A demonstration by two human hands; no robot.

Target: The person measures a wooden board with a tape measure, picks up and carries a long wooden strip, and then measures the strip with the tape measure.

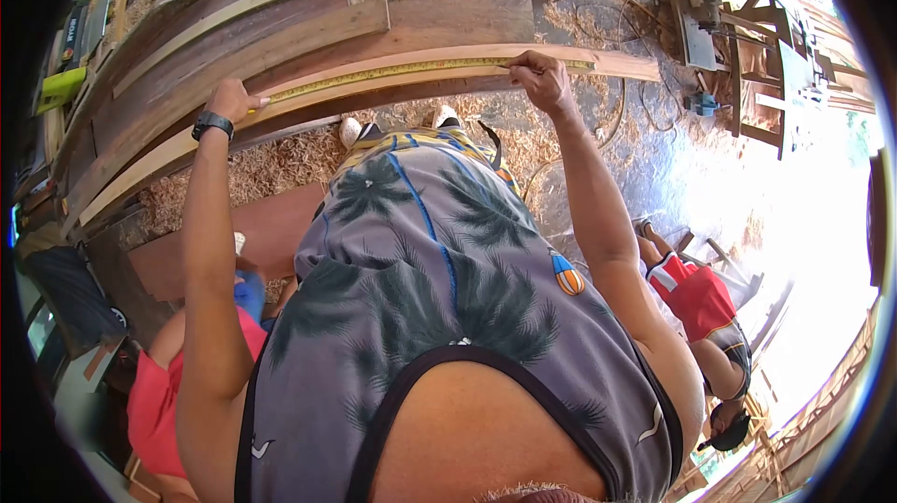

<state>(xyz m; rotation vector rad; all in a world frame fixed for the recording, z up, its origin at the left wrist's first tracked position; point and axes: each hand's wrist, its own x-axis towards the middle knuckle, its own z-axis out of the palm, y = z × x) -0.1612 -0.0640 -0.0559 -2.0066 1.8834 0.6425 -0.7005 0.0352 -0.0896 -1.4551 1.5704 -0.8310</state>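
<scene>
A yellow tape measure (392, 68) lies stretched along a long pale wooden board (624, 65). At its left end my left hand (232, 101), with a dark watch on the wrist, is closed on the yellow tape. My right hand (542, 81) is pinched over the board near the tape's other end, and the tape shows on past its fingers. A thin dark tip pokes out by those fingertips, too small to name. Several darker planks (458, 22) lie beyond the board.
Wood shavings (280, 167) cover the floor around my shoes. A green-and-black power tool (64, 87) is at the far left. A wooden stand with a machine (701, 13) is at the upper right. One person in red (691, 297) is to my right, another in pink (154, 391) to my left.
</scene>
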